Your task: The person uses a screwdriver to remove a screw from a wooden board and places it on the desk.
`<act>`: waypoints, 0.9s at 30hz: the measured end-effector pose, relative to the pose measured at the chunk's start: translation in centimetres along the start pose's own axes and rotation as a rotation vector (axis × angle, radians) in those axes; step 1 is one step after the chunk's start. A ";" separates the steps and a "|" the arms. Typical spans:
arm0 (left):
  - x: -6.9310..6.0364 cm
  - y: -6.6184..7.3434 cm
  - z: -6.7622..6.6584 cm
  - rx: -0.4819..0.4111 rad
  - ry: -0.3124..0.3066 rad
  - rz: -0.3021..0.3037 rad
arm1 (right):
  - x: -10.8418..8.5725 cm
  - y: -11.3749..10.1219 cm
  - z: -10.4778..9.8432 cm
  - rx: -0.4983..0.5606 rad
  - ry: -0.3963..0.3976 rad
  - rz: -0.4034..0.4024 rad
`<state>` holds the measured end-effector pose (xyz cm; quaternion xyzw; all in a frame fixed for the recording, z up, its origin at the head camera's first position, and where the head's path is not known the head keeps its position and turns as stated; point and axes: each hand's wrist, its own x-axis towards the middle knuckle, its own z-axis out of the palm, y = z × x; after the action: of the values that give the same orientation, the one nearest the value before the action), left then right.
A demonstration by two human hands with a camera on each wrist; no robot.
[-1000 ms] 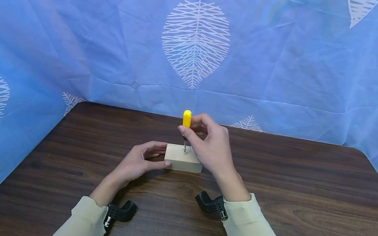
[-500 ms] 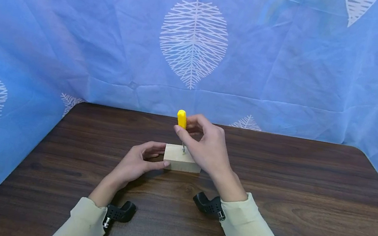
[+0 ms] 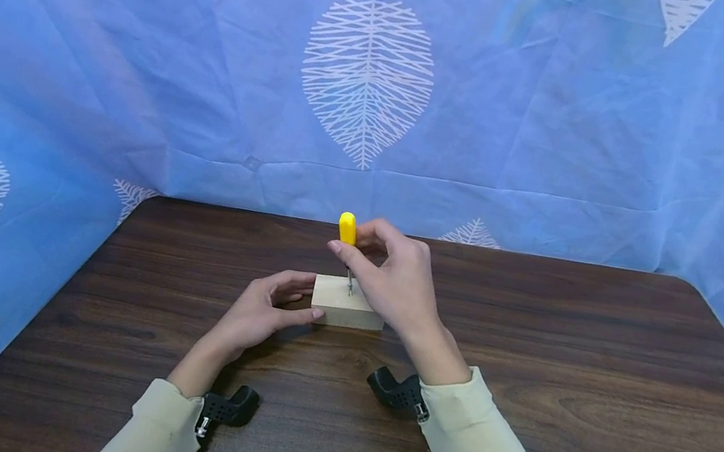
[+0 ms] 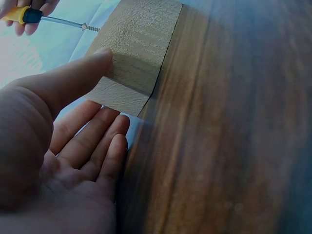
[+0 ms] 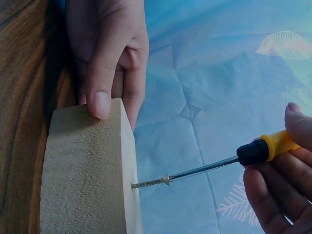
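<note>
Pinching the yellow-handled screwdriver (image 5: 252, 152) between thumb and fingers of the right hand (image 3: 399, 281), near the centre of the head view. Holding the left end of the wooden block (image 5: 85, 170) in the left hand (image 3: 258, 311), with thumb on the near face and fingers behind. Note, at lower centre of the right wrist view, the screw (image 5: 151, 183) standing out of the block, head against the screwdriver's tip. Find the block just below the head frame's centre, flat on the table (image 3: 549, 445). Expect light, stiff, dry-gripping wood; best grasped by both long faces, clear of the screw.
</note>
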<state>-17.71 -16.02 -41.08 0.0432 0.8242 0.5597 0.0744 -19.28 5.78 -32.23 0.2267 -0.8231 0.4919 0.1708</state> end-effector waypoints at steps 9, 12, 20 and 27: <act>-0.1 0.0 0.0 0.003 -0.004 0.010 | 0.0 -0.1 -0.2 -0.051 -0.006 -0.036; 0.0 0.0 0.0 0.009 -0.005 0.008 | 0.0 -0.1 -0.3 -0.063 -0.020 -0.043; 0.0 -0.1 0.0 0.009 0.001 -0.005 | -0.1 -0.2 -0.2 -0.027 -0.049 0.029; 0.0 0.0 0.0 0.008 -0.008 -0.001 | -0.1 0.1 0.1 -0.024 0.004 -0.003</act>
<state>-17.73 -15.98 -41.10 0.0455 0.8261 0.5563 0.0777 -19.22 5.77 -32.35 0.2250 -0.8282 0.4822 0.1758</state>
